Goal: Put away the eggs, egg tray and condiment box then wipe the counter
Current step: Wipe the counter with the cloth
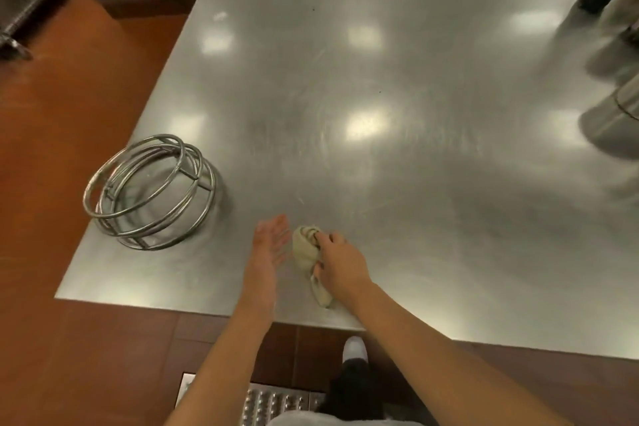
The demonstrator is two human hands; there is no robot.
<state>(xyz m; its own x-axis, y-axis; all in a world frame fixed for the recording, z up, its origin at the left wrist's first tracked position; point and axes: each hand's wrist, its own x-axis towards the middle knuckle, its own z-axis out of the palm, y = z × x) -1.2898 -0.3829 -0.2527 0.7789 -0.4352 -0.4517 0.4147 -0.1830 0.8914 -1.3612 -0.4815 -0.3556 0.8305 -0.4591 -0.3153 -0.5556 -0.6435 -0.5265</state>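
Low in the frame's centre, your right hand (340, 261) grips a bunched cream cloth (307, 249) on the steel table (397, 86); your left hand (269, 240) hovers open just beside it, wire rings (150, 192) at left.

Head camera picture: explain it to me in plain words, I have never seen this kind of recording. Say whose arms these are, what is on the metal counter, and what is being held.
There is no machine here. A person wears a camera on the head, so the picture looks down along their own bare arms. The surface is a brushed stainless-steel counter. The right hand grips a crumpled beige cloth against the counter, near its front edge. The left hand is open beside the cloth, palm turned towards it, holding nothing. To the left stands a round stand of stacked steel wire rings. At the far right edge are blurred metal containers. No eggs or tray show.
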